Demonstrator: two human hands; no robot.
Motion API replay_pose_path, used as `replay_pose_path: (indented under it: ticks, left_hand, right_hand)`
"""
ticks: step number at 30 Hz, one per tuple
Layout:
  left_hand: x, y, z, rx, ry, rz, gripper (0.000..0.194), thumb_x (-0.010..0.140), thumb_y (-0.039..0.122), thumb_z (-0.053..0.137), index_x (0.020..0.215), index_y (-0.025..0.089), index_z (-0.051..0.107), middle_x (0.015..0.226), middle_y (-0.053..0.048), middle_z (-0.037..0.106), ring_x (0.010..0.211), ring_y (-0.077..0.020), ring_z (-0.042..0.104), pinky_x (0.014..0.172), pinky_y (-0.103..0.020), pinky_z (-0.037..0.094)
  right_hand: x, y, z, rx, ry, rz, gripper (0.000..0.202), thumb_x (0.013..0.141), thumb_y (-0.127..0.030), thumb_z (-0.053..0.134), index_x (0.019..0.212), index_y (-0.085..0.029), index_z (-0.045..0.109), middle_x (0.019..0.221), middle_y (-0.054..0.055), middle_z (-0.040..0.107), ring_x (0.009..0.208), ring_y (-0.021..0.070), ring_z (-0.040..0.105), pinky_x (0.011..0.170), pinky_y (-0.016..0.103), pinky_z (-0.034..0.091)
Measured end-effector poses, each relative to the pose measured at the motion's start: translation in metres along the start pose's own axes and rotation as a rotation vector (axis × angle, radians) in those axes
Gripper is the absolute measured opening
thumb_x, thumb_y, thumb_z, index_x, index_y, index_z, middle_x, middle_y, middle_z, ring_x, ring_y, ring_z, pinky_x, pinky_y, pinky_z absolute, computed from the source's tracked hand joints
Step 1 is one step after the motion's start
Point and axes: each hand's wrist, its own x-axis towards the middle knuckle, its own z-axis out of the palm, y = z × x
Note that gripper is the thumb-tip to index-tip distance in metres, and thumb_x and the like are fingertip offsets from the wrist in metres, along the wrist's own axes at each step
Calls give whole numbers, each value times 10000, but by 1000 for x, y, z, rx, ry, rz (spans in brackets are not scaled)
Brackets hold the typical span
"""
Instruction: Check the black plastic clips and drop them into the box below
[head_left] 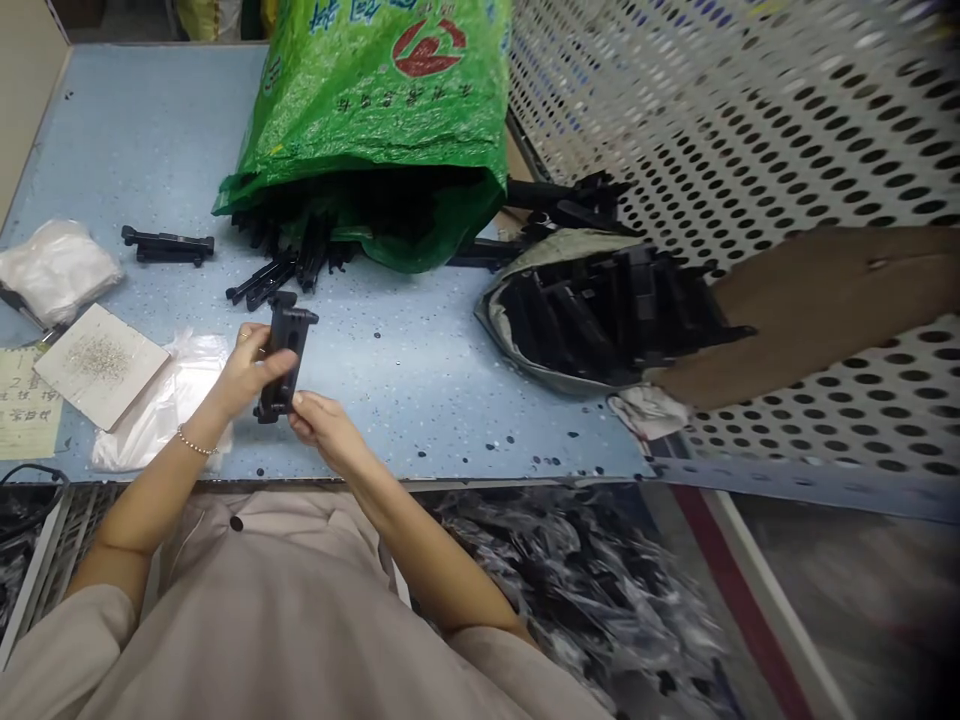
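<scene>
My left hand (251,368) is closed around a long black plastic part (287,345), thumb across its face, holding it nearly upright above the blue table. At the part's lower right corner, the fingers of my right hand (324,428) are pinched together and touch it; whether a small piece sits between them is hidden. Just beyond lie similar loose black parts (262,280), spilling from the mouth of a green woven bag (375,130). Another pair of black parts (169,246) rests to the left.
A grey-green sack (540,372) full of black parts stands at right beside a perforated metal panel (840,180). Clear plastic bags (169,430), a square board with tiny grains (101,365) and a white bundle (60,270) lie left. Bagged parts (585,580) sit below the table edge.
</scene>
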Motion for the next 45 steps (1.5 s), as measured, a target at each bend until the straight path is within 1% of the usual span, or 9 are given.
replay_pose_path:
  ticks: [7,10,13,19,24,27,30,35,45]
  left_hand:
    - [-41,13,10,240,-18,182,721,842,484,717,1466,267,429,1185,-95,558,1087,-262,573,916,-396,502]
    - [-54,-11,24,482,129,48,826,879,413,681,1567,247,254,1175,-123,586,1042,-276,589,860,-411,504]
    - [-64,-27,47,796,-128,165,694,905,229,626,1541,256,350,1130,-124,633,1065,-282,580,939,-467,459]
    - [-79,-27,55,733,-338,410,479,925,67,480,1278,352,634,1398,-80,568,1370,-313,414,1148,-676,167]
    - [-53,-30,5,-330,197,-113,394,956,460,508,1266,245,622,1223,-113,642,1172,-279,601,1069,-536,426]
    - [-30,-30,-16,-880,111,-420,636,896,645,514,1319,174,570,1166,-150,671,1029,-284,671,935,-498,528]
    - [-25,-22,-16,-890,134,-422,696,842,435,697,1457,228,443,1199,-107,677,933,-199,687,838,-351,551]
    - [-48,1,-2,-720,16,-292,839,803,337,722,1538,284,322,1301,-95,620,863,-148,673,749,-284,534]
    - [-49,-6,11,-553,37,-265,818,839,384,666,1553,237,295,1205,-93,628,1000,-217,637,851,-346,522]
  right_hand:
    - [20,-1,-44,-264,-254,109,396,820,-525,632,644,-208,473,518,-59,418,446,69,330,434,216,273]
    - [56,-33,-54,-633,-54,-181,307,939,-459,505,899,-179,623,715,18,603,605,132,539,575,269,450]
    - [114,-60,-40,-1093,127,-583,336,982,-209,388,1225,-189,618,1147,113,668,1039,222,614,853,358,499]
    - [183,-70,-7,-1700,-45,-795,379,967,-96,427,1279,-180,625,1359,157,600,1300,293,488,1076,479,391]
    - [122,-53,-13,-1206,-12,-1022,271,1021,-224,411,1095,-210,672,1248,128,657,1188,232,593,1014,421,497]
    - [67,-38,-9,-993,-306,-1033,232,1011,-262,462,1034,-257,693,1240,77,676,1216,215,604,1053,430,500]
    - [34,-32,-7,-905,-460,-922,198,1004,-329,499,1042,-260,681,1137,66,709,1179,219,628,1042,432,509]
    - [46,-46,-21,-1008,175,-747,376,1016,-518,387,1044,-214,606,1010,111,659,957,232,617,833,379,507]
    - [51,-38,-17,-1084,150,-543,517,1049,-539,214,819,-231,559,775,36,622,740,180,584,690,287,399]
